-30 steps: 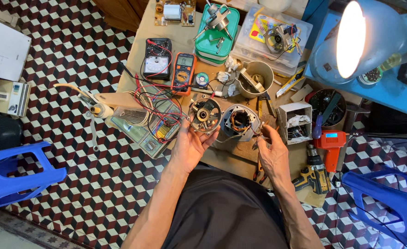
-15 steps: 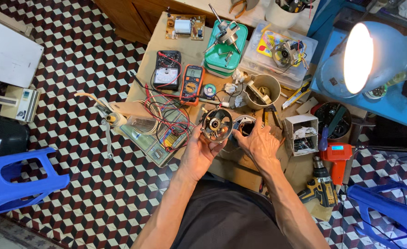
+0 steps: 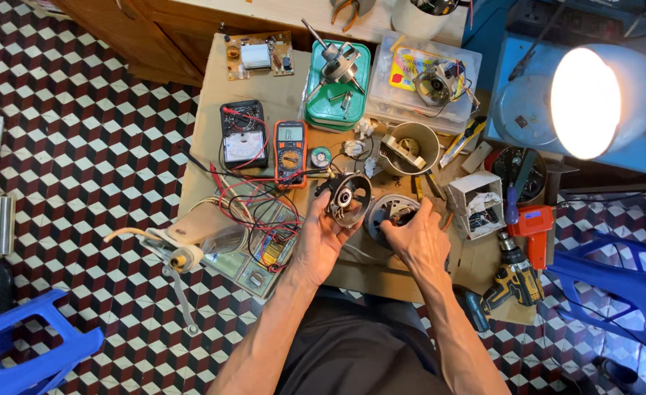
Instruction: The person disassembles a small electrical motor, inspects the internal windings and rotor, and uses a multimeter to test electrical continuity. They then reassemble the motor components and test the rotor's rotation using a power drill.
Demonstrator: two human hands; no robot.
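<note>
Two hands are working over the cluttered cardboard-topped bench (image 3: 264, 80) in the head view. Left hand (image 3: 321, 238) is gripping a round dark motor end cover (image 3: 348, 197), holding it up tilted just above the bench. Right hand (image 3: 419, 238) is curling over the grey motor housing (image 3: 390, 211) sitting right beside it, fingers grasping its rim. An orange multimeter (image 3: 291, 153) is lying just behind, and a bright lamp (image 3: 593, 102) is glaring off to the right.

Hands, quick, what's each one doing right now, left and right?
Left hand: closed around a round black motor cover, lifted off the table.
Right hand: fingers curled on the motor body lying on the table.
</note>
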